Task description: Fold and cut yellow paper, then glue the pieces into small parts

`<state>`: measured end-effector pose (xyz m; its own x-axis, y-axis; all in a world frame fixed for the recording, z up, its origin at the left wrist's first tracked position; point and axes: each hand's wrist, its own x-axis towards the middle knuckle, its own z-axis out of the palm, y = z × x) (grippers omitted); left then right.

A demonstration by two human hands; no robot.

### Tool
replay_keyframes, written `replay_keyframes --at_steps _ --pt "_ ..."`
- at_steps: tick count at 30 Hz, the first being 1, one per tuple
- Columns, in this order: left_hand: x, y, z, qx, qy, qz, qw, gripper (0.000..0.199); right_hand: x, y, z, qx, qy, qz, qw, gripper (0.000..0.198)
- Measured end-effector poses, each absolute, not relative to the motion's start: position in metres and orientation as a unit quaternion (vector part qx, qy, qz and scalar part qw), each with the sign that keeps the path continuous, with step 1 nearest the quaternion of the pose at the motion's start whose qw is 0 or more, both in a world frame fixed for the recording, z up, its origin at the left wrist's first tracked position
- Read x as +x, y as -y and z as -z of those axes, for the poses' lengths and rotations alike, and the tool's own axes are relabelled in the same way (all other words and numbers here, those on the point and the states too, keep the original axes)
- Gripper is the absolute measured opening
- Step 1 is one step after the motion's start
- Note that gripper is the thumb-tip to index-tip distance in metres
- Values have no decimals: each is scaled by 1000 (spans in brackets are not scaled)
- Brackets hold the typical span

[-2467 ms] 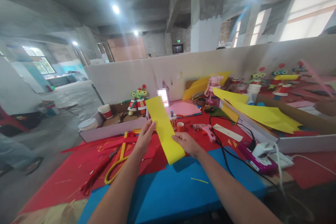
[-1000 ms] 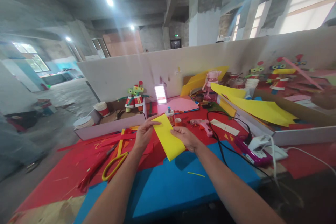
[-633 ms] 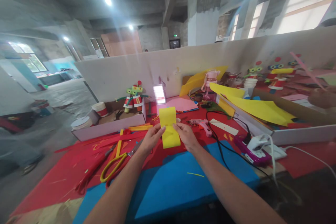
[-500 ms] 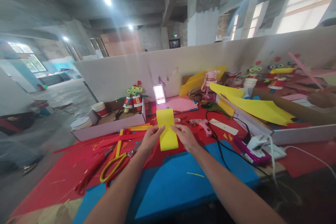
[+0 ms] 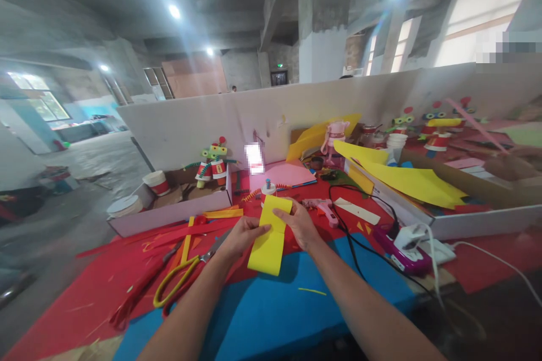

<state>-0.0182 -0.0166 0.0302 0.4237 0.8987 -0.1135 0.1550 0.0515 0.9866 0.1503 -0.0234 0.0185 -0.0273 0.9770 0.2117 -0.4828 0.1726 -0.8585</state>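
A strip of yellow craft paper (image 5: 271, 237) is held between both hands above the red and blue table covering, tilted with its lower end to the left. My left hand (image 5: 244, 236) pinches its left edge. On the right edge, nearer the top, my right hand (image 5: 298, 224) grips it with the thumb on the front face; its other fingers are partly hidden behind. Just beyond the strip stands a white paper cup figure (image 5: 268, 186) with a blue top and coiled arms, its lower part covered. Scissors with yellow and red handles (image 5: 180, 282) lie left of my left forearm.
A pink glue gun (image 5: 324, 210) lies to the right, beside black cables and a purple power strip (image 5: 404, 256). Paper-cup robots (image 5: 218, 166) stand in a box at left. A box with yellow sheets (image 5: 417, 183) is at right; another person's hand (image 5: 508, 172) shows beyond it.
The strip has swung from upright to tilted, its lower end now left and closer to me. My right hand has moved up its edge. The cup figure behind has come into view.
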Motion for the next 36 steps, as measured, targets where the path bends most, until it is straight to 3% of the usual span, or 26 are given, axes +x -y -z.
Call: replay_keyframes --at_steps 18,27,36 --pt "-24 20 -39 623 -403 -277 611 32 154 13 -6 -323 434 -557 630 47" --pt "-22 10 -34 528 -398 -447 603 37 145 19 -7 -298 462 -628 551 47" --pt "-17 9 -29 559 -390 -441 584 39 142 13 2 -338 525 -555 550 43"
